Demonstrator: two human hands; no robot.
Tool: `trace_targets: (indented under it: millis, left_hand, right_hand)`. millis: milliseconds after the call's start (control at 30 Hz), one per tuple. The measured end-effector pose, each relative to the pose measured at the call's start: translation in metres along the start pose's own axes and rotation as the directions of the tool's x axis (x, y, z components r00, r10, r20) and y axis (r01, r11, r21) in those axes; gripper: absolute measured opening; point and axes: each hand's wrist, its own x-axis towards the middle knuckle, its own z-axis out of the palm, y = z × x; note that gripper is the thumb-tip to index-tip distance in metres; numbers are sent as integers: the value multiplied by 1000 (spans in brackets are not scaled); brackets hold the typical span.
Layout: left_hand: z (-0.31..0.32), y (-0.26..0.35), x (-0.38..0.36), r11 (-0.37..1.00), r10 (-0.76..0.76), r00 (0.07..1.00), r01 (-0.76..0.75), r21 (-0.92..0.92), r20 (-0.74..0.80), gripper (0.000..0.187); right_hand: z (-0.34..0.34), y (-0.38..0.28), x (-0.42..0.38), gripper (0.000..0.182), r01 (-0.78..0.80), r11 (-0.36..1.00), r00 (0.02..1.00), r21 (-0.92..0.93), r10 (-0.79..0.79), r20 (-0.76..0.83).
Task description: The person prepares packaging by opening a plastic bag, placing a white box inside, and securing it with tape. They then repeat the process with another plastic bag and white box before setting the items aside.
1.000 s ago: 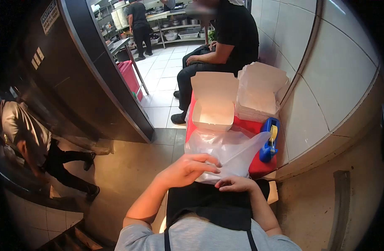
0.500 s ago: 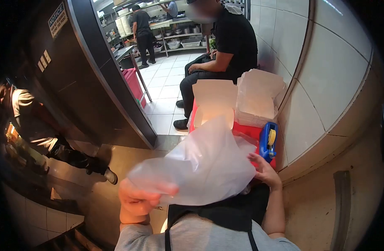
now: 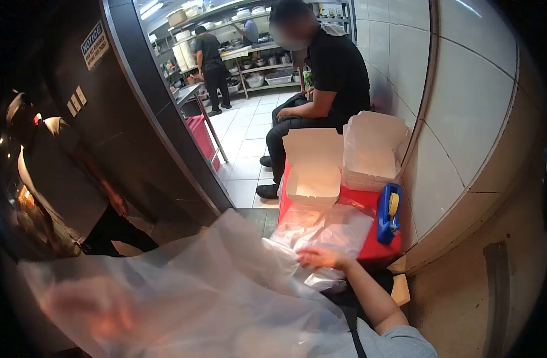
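A large translucent plastic bag (image 3: 225,286) spreads across the lower left of the view, blurred by movement. My left hand (image 3: 97,310) shows through the film, smeared but with its fingers curled, and it holds the bag out to the left. Over the red surface, my right hand (image 3: 322,258) has its fingers stretched out to the left. They touch crumpled clear plastic (image 3: 327,230) that lies there, close to the bag's bunched right edge.
Behind the plastic, an open cardboard box (image 3: 312,182) stands on the red tabletop (image 3: 380,252) beside a stack of open boxes (image 3: 375,146). A blue tape dispenser (image 3: 388,215) is at the right edge. One person (image 3: 339,65) sits behind the boxes; another (image 3: 76,179) stands left.
My left hand has swung down and left, spreading the bag widely. My right hand has moved left onto the plastic on the red surface. The person at left has come further into view.
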Motion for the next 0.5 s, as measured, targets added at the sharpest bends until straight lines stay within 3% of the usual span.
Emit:
trace_targets:
  millis: [33, 67, 100, 167, 233, 300, 367, 467, 500]
  left_hand:
    - [-5, 0, 8, 1000, -2, 999, 3, 11, -41, 71]
    - [-11, -2, 19, 1000, 4, 996, -2, 18, -90, 73]
    - [-18, -5, 34, 1000, 14, 989, -12, 13, -145, 74]
    - [-31, -13, 63, 999, 32, 972, -37, -19, -231, 78]
    - [-40, -20, 86, 994, 53, 956, -77, -72, -289, 81]
    - [-47, -26, 101, 988, 68, 943, -109, -110, -325, 85]
    - [-57, -30, 99, 987, 65, 935, -111, -115, -348, 86]
    - [-75, -26, 86, 994, 58, 942, -84, -65, -331, 86]
    - [-78, -26, 81, 997, 28, 938, -49, -53, -345, 85]
  right_hand:
    - [-13, 3, 20, 65, 26, 916, 968, 400, -122, 218]
    - [4, -41, 5, 70, 193, 867, 896, 459, -346, 277]
    - [18, -81, -7, 74, 238, 807, 806, 540, -475, 354]
    - [37, -114, -15, 82, 338, 763, 705, 551, -593, 390]
    - [58, -113, -13, 70, 309, 661, 853, 684, -511, 109]
    - [56, -118, -12, 57, 441, 709, 886, 551, -441, -142]
    - [34, -133, -10, 45, 556, 827, 798, 84, -503, -332]
    - [-8, -132, -7, 38, 634, 755, 721, 166, -499, -481]
    - [-22, -136, -10, 41, 613, 788, 711, 63, -515, -479]
